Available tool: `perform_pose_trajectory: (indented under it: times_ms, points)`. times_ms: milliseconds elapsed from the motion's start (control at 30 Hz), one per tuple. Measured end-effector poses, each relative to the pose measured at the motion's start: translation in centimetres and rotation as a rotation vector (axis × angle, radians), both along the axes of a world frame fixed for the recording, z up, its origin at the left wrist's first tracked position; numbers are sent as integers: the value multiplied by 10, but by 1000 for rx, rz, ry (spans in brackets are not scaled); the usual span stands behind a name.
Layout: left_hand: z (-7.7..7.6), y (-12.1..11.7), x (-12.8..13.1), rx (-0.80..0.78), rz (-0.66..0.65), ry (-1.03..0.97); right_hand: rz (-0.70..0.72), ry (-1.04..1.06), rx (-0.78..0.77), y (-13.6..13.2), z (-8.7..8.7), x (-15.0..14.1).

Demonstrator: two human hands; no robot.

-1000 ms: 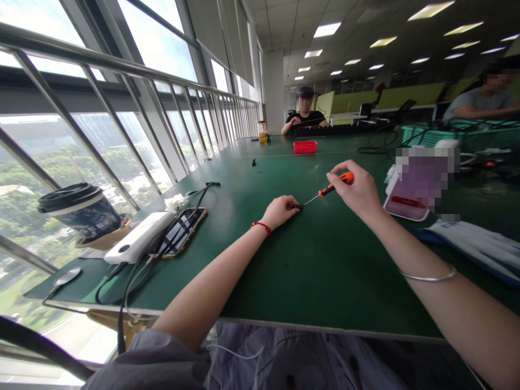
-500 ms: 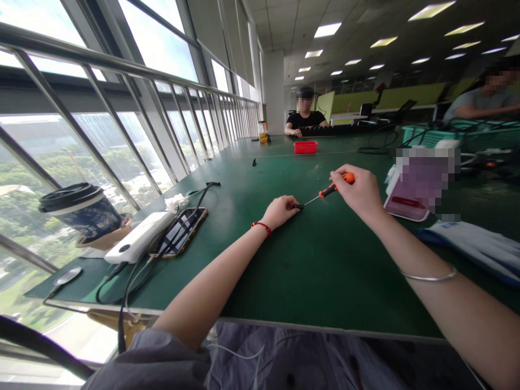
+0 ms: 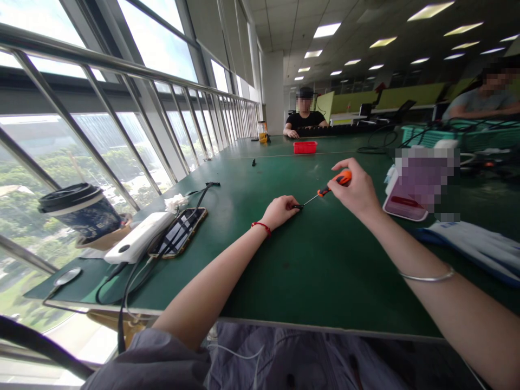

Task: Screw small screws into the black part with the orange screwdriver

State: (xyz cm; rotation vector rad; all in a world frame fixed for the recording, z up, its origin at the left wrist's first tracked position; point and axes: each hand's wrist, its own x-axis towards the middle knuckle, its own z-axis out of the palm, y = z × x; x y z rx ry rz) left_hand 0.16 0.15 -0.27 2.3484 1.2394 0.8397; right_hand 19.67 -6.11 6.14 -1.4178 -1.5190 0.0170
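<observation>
My left hand [image 3: 281, 211] rests on the green tabletop [image 3: 317, 265], its fingers pinching a small black part [image 3: 298, 206] whose exact kind I cannot make out. An orange and black screwdriver [image 3: 333, 183] slants down to the left, and its metal tip meets the black part. At the handle, my right hand [image 3: 354, 187] holds the screwdriver between thumb and fingers, with the index finger raised over the handle's end.
On the left lie a phone [image 3: 179, 233], a white power bank [image 3: 140, 237], cables and a lidded cup [image 3: 81, 211]. Farther off are a red tray [image 3: 305, 147] and a small black piece [image 3: 254, 162]. White gloves [image 3: 475, 246] lie right. A person [image 3: 305, 116] sits opposite.
The fingers of my right hand have shifted and loosened on the screwdriver handle, the index finger lifting. My left hand and the black part stay in place.
</observation>
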Motion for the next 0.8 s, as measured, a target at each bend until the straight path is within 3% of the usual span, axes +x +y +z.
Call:
perform_pose_trajectory:
  times_ms: [333, 800]
  points:
    - [-1, 1, 0, 10, -1, 4, 5, 1, 43, 1, -1, 1]
    - [0, 0, 0, -6, -6, 2, -53, -63, -39, -4, 3, -1]
